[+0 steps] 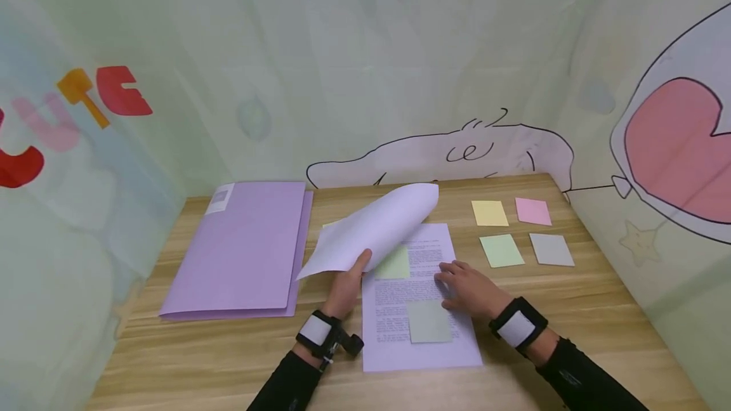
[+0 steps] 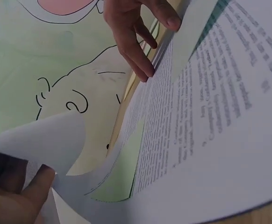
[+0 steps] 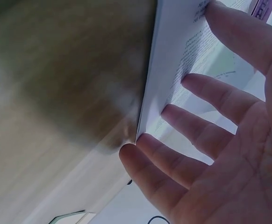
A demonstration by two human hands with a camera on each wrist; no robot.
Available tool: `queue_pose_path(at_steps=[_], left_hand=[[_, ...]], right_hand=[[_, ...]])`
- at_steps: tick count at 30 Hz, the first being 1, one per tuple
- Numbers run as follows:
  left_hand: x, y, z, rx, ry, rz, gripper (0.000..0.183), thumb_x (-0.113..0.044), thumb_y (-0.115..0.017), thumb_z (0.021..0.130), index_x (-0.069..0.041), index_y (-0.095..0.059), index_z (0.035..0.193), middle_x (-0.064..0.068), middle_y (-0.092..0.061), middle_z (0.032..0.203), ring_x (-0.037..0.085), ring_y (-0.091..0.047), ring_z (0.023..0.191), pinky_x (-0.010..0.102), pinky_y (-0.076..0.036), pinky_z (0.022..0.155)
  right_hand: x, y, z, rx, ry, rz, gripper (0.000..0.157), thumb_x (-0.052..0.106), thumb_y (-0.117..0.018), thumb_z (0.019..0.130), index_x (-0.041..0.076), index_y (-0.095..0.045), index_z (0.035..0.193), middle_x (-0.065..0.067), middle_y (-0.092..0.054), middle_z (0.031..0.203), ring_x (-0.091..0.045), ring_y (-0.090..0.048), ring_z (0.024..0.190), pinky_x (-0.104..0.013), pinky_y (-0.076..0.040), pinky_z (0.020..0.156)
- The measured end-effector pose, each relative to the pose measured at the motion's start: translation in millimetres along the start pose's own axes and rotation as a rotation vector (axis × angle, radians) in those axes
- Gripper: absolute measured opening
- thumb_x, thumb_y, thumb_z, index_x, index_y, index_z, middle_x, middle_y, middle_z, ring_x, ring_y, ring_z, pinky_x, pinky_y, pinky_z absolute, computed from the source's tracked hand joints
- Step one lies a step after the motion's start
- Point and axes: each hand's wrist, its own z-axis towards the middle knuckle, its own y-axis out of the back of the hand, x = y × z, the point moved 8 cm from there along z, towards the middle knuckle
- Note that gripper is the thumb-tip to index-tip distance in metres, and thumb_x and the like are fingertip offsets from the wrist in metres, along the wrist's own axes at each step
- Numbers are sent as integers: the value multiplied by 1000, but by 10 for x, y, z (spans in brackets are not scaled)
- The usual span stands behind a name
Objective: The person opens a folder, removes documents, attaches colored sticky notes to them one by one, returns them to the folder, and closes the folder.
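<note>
My left hand (image 1: 345,290) pinches the lower edge of a white paper sheet (image 1: 374,227), which is lifted and curls over to the left. Beneath it lies a printed page (image 1: 394,309) with a green sticky note (image 1: 394,264) near the top, partly under the lifted sheet. A greyish sticky note (image 1: 429,322) sits lower on the same page. The fingertips of my right hand (image 1: 474,290) rest on the page's right side, spread and lightly bent in the right wrist view.
A purple folder (image 1: 245,252) with a white label lies on the left of the wooden table (image 1: 228,360). At the right are yellow (image 1: 490,213), pink (image 1: 533,211), green (image 1: 502,250) and grey (image 1: 551,249) square notes. Printed curtain walls (image 1: 365,68) stand around the table.
</note>
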Motion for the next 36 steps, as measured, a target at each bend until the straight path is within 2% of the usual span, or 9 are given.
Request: queue_pose_path(at_steps=[3,7,11,16,20,24,29,32,36], left_hand=[[-16,-7,-30,30,-2,112,52,-32,-58,94,-3,-42,134,14,-50,132,25,-46,124,41,-31,104],[-20,13,-56,33,-24,189,45,-23,-54,97,0,-43,133,17,-52,132,26,-47,123,40,-34,103],[-33,20,-63,42,-97,244,40,-13,-53,97,2,-44,133,18,-53,130,27,-50,120,41,-36,101],[-6,-25,-96,135,-109,333,41,-24,-50,99,-7,-47,137,11,-55,131,23,-54,117,40,-39,99],[-28,-76,-157,208,-88,403,39,-25,-51,99,-5,-54,132,13,-60,123,28,-62,105,39,-48,89],[-86,-135,-190,304,-177,494,30,-11,-52,97,-7,-60,126,10,-60,124,24,-60,110,34,-48,89],[-54,-176,-215,418,-298,585,28,-7,-54,96,-14,-65,120,1,-62,122,14,-56,115,32,-45,93],[-21,-200,-232,463,-306,609,28,-5,-55,95,-14,-66,119,-2,-63,121,13,-56,114,31,-45,93],[0,-224,-253,492,-283,628,27,-3,-56,94,-11,-67,117,1,-63,121,14,-57,113,31,-45,93]], right_hand=[[-1,5,23,-12,18,-11,52,24,-76,80,2,-59,124,-22,-49,133,-44,-41,124,-53,-33,101],[4,28,60,-35,44,-30,52,23,-76,80,0,-58,123,-25,-49,132,-46,-42,122,-54,-34,100],[-5,43,95,-38,44,-46,52,24,-75,81,-1,-58,124,-25,-49,132,-46,-42,122,-53,-35,99],[-27,65,102,-25,15,-23,52,25,-73,83,-1,-57,125,-25,-48,134,-45,-41,124,-52,-34,100],[-61,127,68,-48,-6,26,49,22,-72,84,-5,-56,122,-27,-49,131,-43,-43,124,-51,-35,100],[-102,246,-2,-131,56,30,45,16,-70,85,-8,-57,121,-25,-55,125,-38,-51,116,-49,-41,95],[-182,482,-134,-219,122,101,26,4,-69,84,-2,-64,109,-17,-63,103,-31,-61,93,-47,-49,80],[-248,556,-174,-219,110,28,13,0,-68,82,-2,-66,95,-13,-63,91,-29,-61,85,-45,-50,75],[-342,571,-188,-197,66,-85,13,6,-69,83,-5,-66,90,-15,-65,90,-31,-62,85,-45,-50,76]])
